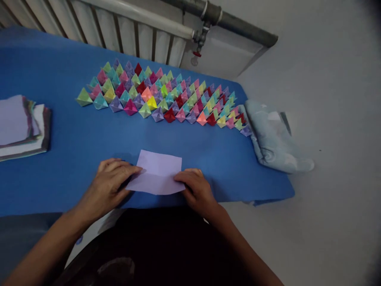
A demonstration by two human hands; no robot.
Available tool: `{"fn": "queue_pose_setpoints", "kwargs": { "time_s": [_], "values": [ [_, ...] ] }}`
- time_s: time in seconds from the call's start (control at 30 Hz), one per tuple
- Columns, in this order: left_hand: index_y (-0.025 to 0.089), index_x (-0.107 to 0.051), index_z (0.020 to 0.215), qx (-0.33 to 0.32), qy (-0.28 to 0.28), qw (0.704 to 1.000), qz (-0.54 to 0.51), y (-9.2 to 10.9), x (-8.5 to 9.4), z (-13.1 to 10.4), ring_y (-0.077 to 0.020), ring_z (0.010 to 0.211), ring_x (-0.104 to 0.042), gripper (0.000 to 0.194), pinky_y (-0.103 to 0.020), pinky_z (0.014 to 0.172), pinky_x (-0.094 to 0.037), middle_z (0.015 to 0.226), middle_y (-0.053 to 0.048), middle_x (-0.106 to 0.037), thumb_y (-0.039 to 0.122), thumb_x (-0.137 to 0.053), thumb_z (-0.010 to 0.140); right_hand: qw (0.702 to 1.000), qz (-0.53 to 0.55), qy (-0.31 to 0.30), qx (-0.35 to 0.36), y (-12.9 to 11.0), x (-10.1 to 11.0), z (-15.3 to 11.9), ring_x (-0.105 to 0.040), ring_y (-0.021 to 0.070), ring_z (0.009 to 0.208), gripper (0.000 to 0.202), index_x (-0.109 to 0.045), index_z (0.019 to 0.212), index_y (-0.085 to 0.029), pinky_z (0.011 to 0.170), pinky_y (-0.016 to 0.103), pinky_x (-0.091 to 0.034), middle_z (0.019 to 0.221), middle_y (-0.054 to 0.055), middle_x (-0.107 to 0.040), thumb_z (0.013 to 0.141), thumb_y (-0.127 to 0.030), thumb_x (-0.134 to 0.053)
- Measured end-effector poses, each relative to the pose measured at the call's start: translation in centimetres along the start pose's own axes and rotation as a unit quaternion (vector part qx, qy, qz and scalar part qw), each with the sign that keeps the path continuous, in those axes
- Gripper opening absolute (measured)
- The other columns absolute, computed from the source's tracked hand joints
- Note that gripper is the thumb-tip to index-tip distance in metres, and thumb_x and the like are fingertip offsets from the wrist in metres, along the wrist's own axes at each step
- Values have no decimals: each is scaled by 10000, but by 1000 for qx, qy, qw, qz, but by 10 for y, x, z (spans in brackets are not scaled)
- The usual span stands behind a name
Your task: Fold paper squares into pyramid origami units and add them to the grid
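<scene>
A light purple sheet of paper (157, 167) lies near the front edge of the blue-covered table (89, 135), with a crease across its middle and its near half slightly raised. My left hand (114, 180) pinches the sheet's left edge between thumb and fingers. On the opposite side, my right hand (195, 184) grips the right edge the same way, thumb on top. Beyond the sheet stand several rows of small folded paper boats (157, 114) in many colours.
At the left lies a stack of coloured paper sheets (12, 119). A folded pale blue cloth (264, 135) rests at the table's right end, by the wall. Behind the table are a white radiator (127, 35) and a pipe with a red-handled valve (197, 53).
</scene>
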State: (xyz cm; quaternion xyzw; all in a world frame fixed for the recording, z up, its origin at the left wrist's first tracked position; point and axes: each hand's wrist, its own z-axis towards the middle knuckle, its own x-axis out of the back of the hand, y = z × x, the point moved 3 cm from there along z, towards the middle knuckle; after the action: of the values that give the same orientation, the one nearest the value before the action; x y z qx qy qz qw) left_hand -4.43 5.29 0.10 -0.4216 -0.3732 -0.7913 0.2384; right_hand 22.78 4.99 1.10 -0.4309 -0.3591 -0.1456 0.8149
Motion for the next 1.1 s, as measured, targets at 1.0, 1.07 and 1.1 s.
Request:
{"fn": "queue_pose_setpoints", "kwargs": {
  "time_s": [1.0,1.07,1.1],
  "values": [
    [145,-622,1301,-71,-4,996,59,59,-51,27,-314,1112,-644,343,-487,922,-524,1275,-140,-701,262,-523,994,963,-132,-26,-234,11,-6,18,-612,197,698,397,-615,1293,-200,671,317,-428,748,11,-709,900,-249,-596],
    [143,-625,1307,-72,-8,995,75,53,-44,20,-319,1104,-653,354,-482,886,-537,1287,-142,-699,287,-503,1007,963,-128,-27,-238,11,-5,18,-614,198,707,384,-625,1274,-194,674,318,-426,759,17,-712,894,-239,-600],
    [142,-631,1300,-70,-5,994,86,50,-40,17,-320,1093,-659,354,-477,865,-543,1285,-144,-700,295,-492,1013,962,-129,-30,-240,11,-5,19,-614,200,713,376,-632,1263,-195,679,319,-427,763,19,-712,891,-235,-602]
  ]
}}
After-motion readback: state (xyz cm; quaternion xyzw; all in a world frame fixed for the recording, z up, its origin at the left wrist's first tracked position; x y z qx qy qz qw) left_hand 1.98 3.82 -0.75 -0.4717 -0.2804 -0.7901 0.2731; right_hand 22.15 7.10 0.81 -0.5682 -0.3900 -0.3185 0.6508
